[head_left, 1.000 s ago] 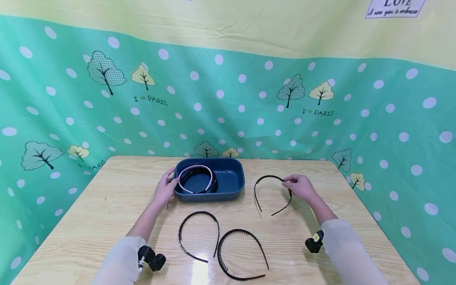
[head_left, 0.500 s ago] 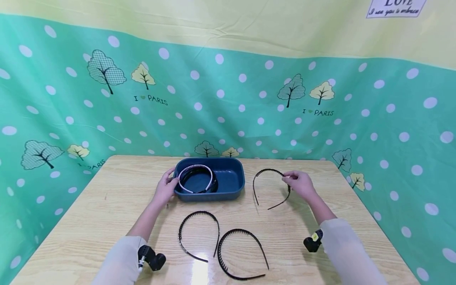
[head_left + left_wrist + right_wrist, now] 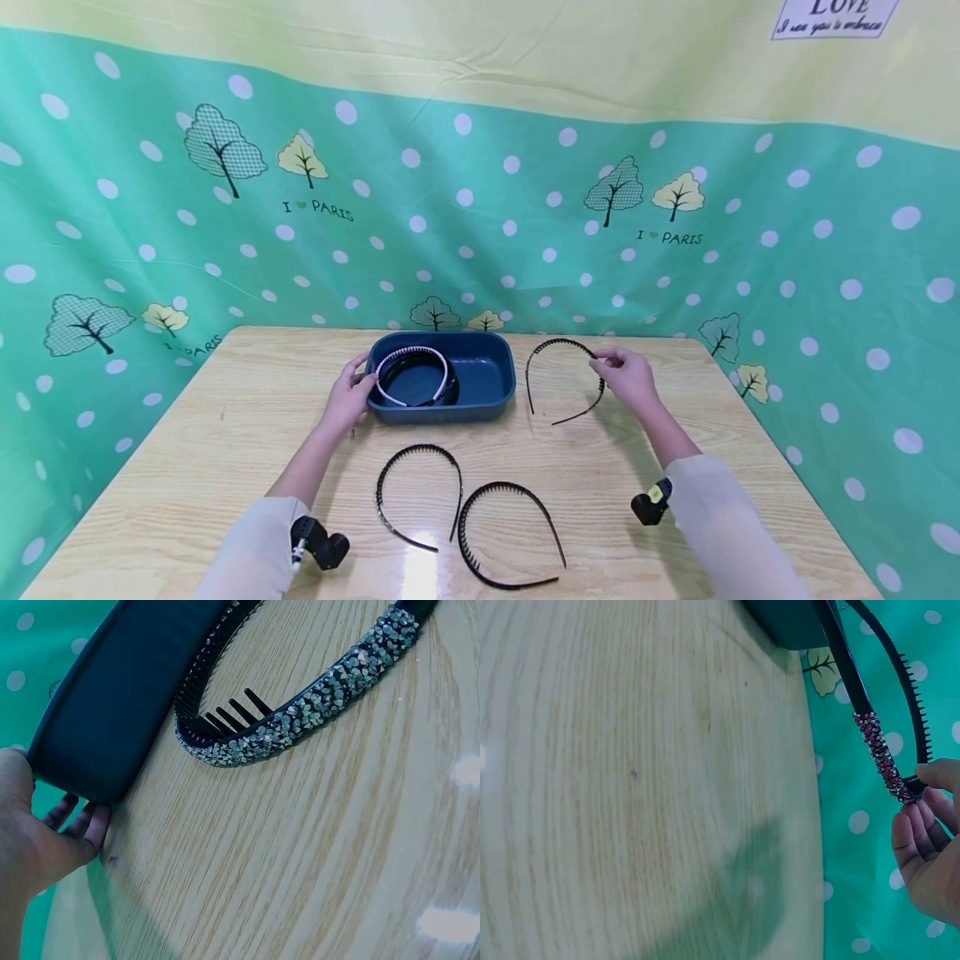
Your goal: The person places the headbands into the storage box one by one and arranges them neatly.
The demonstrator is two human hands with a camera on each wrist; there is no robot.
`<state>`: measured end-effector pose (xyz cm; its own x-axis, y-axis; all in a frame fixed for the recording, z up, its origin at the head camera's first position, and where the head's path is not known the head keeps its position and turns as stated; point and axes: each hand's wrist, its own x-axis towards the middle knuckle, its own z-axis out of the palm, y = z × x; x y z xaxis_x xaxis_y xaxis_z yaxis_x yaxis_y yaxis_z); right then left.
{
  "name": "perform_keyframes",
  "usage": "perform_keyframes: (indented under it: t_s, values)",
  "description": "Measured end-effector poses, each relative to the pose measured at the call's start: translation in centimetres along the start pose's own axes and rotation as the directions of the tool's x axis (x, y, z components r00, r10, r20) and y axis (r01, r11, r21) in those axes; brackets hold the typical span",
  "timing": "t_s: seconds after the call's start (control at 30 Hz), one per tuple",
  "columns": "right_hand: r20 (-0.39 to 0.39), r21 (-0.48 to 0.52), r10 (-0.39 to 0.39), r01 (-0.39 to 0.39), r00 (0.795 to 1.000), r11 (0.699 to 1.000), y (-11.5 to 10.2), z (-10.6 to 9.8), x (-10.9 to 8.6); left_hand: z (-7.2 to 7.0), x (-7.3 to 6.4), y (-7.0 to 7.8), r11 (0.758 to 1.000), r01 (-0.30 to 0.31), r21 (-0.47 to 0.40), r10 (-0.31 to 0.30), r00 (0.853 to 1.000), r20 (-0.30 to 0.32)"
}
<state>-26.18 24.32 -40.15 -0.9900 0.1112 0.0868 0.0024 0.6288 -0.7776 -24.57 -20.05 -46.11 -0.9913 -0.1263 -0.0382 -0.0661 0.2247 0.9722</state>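
Note:
My right hand (image 3: 628, 379) pinches a black toothed headband (image 3: 561, 340) by its right side, to the right of the bin. Pink and pale stones crust one stretch of that headband (image 3: 881, 754) in the right wrist view. With thumb at the rim and fingers below, my left hand (image 3: 349, 398) grips the left end of a dark blue bin (image 3: 442, 414). Inside the bin, toward its left, a pale pink headband (image 3: 447, 375) lies over black headbands (image 3: 453, 392), which it partly covers.
Two more black toothed headbands lie on the wooden table (image 3: 247, 442) in front of the bin: a left one (image 3: 418, 448) and a right one (image 3: 459, 533). Silvery stones cover part of the left headband (image 3: 322, 701). A green dotted curtain (image 3: 465, 250) hangs behind the table.
My right hand has lifted the headband and moved it away from me and slightly left, toward the bin. My left hand and the bin stay where they were.

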Motion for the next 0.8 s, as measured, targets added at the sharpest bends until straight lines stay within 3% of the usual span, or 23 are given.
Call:
perform_keyframes:
  t_s: [0.8]
  values:
    - [-0.017, 0.040, -0.051, 0.052, 0.999, 0.998, -3.5, 2.4, 0.7, 0.0, -0.2, 0.1, 1.000, -0.002, -0.009, 0.003, 1.000, 0.007]
